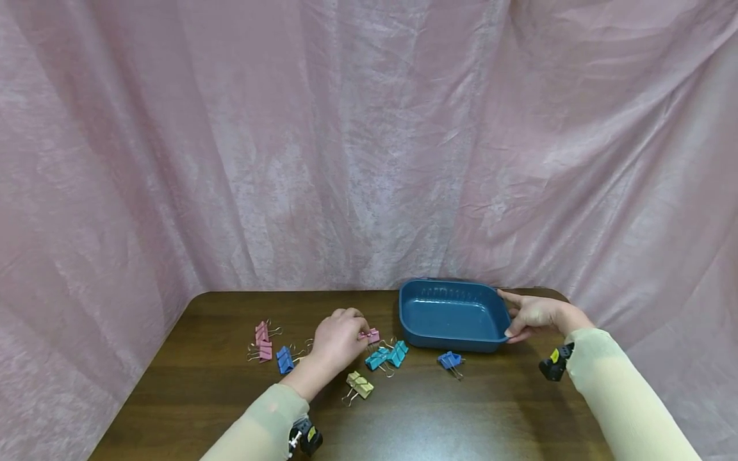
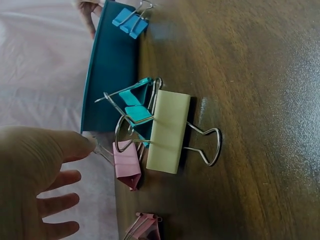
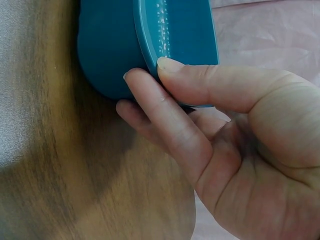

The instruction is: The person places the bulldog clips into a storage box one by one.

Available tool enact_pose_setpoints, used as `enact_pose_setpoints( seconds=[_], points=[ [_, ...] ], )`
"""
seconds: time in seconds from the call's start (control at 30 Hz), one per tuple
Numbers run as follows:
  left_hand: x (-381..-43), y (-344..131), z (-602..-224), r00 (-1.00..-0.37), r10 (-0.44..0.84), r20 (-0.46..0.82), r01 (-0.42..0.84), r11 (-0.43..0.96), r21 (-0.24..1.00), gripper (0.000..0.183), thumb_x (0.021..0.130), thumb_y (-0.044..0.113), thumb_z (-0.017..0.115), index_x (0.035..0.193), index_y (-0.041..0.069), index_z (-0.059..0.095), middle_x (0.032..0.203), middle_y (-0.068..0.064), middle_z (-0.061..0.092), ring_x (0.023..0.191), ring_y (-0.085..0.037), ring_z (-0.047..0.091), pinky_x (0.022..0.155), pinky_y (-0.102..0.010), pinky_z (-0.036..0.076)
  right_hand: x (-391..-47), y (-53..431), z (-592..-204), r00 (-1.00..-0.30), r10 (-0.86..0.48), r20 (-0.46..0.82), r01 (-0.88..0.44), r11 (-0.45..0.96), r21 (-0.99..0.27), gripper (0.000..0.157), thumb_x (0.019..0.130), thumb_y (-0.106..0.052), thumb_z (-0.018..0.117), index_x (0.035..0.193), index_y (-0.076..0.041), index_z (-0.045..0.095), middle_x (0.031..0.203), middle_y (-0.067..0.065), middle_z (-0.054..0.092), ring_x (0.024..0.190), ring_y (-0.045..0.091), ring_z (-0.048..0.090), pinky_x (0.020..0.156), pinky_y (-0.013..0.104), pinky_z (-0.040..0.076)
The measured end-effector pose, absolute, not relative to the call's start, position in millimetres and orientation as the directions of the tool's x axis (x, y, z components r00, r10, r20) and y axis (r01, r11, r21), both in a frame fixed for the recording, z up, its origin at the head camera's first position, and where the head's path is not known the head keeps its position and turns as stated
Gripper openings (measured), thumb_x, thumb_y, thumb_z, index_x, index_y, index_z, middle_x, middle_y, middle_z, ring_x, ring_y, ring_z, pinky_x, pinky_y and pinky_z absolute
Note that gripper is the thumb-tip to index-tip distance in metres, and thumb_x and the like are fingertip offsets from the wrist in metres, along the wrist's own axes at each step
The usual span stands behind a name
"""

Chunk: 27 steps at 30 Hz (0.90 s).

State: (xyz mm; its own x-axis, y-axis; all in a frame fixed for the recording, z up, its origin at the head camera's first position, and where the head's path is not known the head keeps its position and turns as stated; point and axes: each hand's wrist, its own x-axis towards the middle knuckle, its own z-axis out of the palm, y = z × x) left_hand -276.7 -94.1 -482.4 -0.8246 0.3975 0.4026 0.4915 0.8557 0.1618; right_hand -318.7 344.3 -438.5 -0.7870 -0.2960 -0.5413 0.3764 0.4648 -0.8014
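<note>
My left hand point(image 1: 337, 339) reaches over the table at the middle, thumb tip at the wire handle of a pink binder clip point(image 2: 126, 162); its index finger is hidden behind the thumb in the left wrist view. Right beside that clip lie two turquoise binder clips point(image 1: 398, 353), and nearer to me a yellow binder clip point(image 1: 360, 384). At the right, my right hand point(image 1: 533, 314) grips the corner of a dark blue rectangular tray point(image 1: 452, 344). Its thumb lies over the rim, with fingers against the outer wall. The tray's visible inside holds no clips.
Two pink binder clips point(image 1: 262, 339) and a blue one point(image 1: 285, 360) lie left of my left hand. Another blue binder clip point(image 1: 450, 360) sits in front of the tray. Behind the brown wooden table point(image 1: 230, 410) hangs a pink curtain point(image 1: 346, 160).
</note>
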Motion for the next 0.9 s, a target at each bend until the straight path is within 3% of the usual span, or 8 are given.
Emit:
enact_pose_setpoints(
  seconds=[0.3,0.9],
  points=[
    [-279.6,-91.7,-486.8,-0.785,0.426,0.45,0.523,0.845,0.112,0.006,0.078,0.018,0.082,0.077,0.02,0.077,0.098,0.002,0.07,0.092,-0.024,0.065,0.075,-0.043,0.054,-319.7,344.0,-439.4,-0.786,-0.299,-0.542,0.379,0.461,-0.803,0.125,0.077,0.021,0.073,0.163,-0.011,-0.011,0.158,0.045,-0.005,0.114,0.043,0.062,0.09,0.052,0.056],
    [-288.0,-90.7,-491.2,-0.752,0.472,0.46,0.522,0.853,-0.023,0.017,0.082,0.022,0.081,0.071,0.022,0.069,0.096,0.003,0.068,0.093,-0.023,0.065,0.083,-0.043,0.055,-321.7,342.9,-442.1,-0.791,-0.298,-0.535,0.378,0.449,-0.809,0.124,0.078,0.019,0.074,0.163,-0.012,-0.01,0.158,0.044,-0.008,0.119,0.044,0.059,0.089,0.051,0.057]
  ],
)
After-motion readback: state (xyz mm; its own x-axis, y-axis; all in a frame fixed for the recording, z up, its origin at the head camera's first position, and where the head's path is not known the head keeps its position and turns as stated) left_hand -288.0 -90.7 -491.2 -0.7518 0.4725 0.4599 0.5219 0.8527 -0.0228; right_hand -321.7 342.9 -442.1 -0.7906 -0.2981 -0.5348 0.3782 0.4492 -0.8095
